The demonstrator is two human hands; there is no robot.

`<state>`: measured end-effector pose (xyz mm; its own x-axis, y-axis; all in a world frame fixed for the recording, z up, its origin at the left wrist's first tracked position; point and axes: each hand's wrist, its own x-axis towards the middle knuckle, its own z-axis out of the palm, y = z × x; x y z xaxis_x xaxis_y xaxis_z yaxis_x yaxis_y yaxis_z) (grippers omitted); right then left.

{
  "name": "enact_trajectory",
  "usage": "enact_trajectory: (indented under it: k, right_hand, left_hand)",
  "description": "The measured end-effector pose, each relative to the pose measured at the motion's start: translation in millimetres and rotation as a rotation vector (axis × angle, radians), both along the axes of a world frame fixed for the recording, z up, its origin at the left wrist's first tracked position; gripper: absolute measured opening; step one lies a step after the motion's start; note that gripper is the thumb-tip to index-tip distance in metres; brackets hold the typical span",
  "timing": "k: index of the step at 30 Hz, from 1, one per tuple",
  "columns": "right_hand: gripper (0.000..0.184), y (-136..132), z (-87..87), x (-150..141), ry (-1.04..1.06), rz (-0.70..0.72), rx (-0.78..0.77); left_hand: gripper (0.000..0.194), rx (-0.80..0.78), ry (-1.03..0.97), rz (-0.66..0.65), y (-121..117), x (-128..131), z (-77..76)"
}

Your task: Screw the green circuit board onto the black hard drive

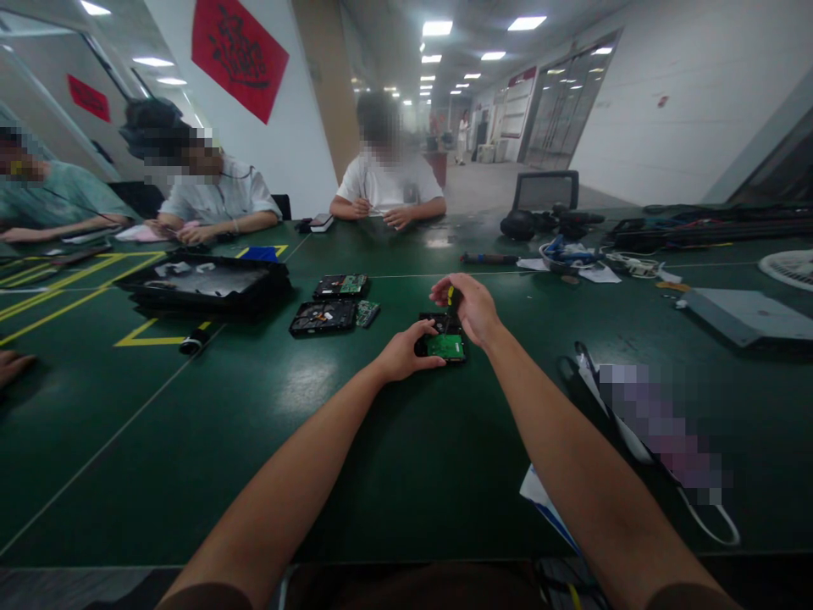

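A small black hard drive (440,336) with a green circuit board facing up lies on the green table (267,424) in front of me. My left hand (402,354) grips its left side, fingers curled round the edge. My right hand (470,307) is closed on a screwdriver (450,303) with a yellow-and-black handle, held upright with its tip down on the drive. Further left lie another opened hard drive (323,317), a loose green board (367,313) and a third drive (341,285).
A black tray (204,286) with small parts sits at the left, a marker-like tool (194,341) beside it. Three people sit along the far side. Cables, a fan (789,268), a grey panel (743,313) and a lanyard (635,440) lie at the right.
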<state>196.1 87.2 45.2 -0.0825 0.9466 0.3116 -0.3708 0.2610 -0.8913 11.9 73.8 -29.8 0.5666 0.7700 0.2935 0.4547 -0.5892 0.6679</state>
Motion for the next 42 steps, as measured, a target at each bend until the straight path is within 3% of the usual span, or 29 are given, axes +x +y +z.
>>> enact_trajectory:
  k: [3, 8, 19, 25, 33, 42]
  right_hand:
    - [0.034, -1.8, 1.4, -0.6, 0.007, 0.027, -0.015]
    - [0.026, -2.4, 1.2, -1.5, -0.016, -0.059, -0.001]
    - [0.040, 1.6, -2.4, 1.2, 0.011, -0.002, 0.001]
    - [0.026, 1.9, -2.6, 1.1, 0.014, -0.055, -0.007]
    - [0.026, -2.0, 1.0, -0.9, 0.050, -0.040, -0.051]
    - [0.025, -0.7, -1.0, 0.2, 0.020, -0.012, 0.009]
  left_hand:
    - [0.065, 0.001, -0.004, -0.001, 0.2, -0.3, -0.3]
    - [0.065, 0.007, -0.008, -0.003, -1.2, -0.9, 0.3]
    - [0.064, 0.006, -0.010, -0.007, -0.1, -0.6, -1.3]
    - [0.066, -0.004, -0.005, 0.000, -1.1, -0.5, 0.4]
    - [0.064, 0.004, 0.000, -0.003, -2.2, -0.4, 2.2]
    - [0.065, 0.006, 0.003, -0.003, -0.5, -0.9, -0.4]
